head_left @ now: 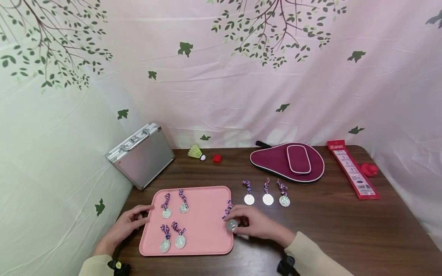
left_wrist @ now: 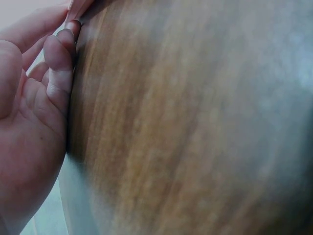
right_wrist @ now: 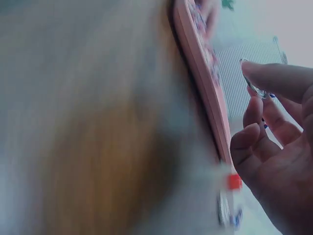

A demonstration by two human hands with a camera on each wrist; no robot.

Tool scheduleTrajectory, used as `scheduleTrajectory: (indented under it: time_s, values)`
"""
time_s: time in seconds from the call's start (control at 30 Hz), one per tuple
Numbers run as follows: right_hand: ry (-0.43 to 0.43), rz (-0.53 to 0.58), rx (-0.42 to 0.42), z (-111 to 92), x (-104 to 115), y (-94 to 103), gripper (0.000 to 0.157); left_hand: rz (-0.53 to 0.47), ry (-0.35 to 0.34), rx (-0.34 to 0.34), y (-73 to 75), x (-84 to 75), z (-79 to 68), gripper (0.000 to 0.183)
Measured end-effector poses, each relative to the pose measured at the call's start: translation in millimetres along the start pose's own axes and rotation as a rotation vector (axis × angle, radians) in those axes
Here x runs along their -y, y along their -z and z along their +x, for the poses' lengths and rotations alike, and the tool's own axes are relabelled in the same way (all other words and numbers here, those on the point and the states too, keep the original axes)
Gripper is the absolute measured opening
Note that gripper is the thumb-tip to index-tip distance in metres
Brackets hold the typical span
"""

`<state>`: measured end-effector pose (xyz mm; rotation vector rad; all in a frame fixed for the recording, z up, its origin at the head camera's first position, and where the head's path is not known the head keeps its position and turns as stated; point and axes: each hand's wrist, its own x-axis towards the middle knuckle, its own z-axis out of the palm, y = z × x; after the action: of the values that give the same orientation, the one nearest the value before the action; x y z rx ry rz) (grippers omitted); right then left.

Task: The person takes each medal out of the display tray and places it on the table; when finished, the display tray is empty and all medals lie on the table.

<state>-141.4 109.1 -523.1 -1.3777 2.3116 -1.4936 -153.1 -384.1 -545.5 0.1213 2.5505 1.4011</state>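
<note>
My right hand [head_left: 250, 221] pinches a silver medal [head_left: 231, 225] between thumb and fingers, over the right rim of a pink tray [head_left: 207, 222]. Its knotted striped ribbon hangs beyond the fingertips. The right wrist view shows the medal [right_wrist: 254, 84] edge-on under the thumb. At the tray's left rim, my left hand [head_left: 128, 224] holds the edge with thumb and fingertips; in the left wrist view the lower fingers [left_wrist: 61, 63] are curled close to the table. Several medals with ribbons, such as this one [head_left: 180, 241], lie on the tray's left half.
Three more medals [head_left: 268, 199] lie right of the tray. Behind stand a silver case [head_left: 145, 157], a shuttlecock [head_left: 196, 152], a red toy brick [head_left: 216, 158] and a maroon paddle case [head_left: 272, 157]. Far right are a red-and-white packet [head_left: 353, 170] and a red rounded object [head_left: 369, 170].
</note>
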Motion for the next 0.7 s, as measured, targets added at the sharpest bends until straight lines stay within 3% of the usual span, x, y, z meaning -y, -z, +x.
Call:
scheduleTrajectory:
  time_s: [0.13, 0.27, 0.47, 0.7]
  values:
    - [-0.012, -0.078, -0.037, -20.6, -10.0, 31.5, 0.038, -0.008, -0.045, 0.004, 0.0, 0.4, -0.2, 0.040]
    - [-0.076, -0.139, -0.100, -44.1, -17.4, 62.4, 0.037, -0.004, -0.045, 0.009, 0.8, -0.5, -0.8, 0.040]
    - [-0.231, -0.222, -0.174, -81.9, -19.3, 105.6, 0.035, -0.006, -0.028, 0.016, -0.3, -2.5, -1.6, 0.040]
    - [-0.472, -0.287, -0.192, -127.0, -31.9, 141.4, 0.037, 0.002, -0.005, 0.005, -1.0, -1.7, -0.6, 0.039]
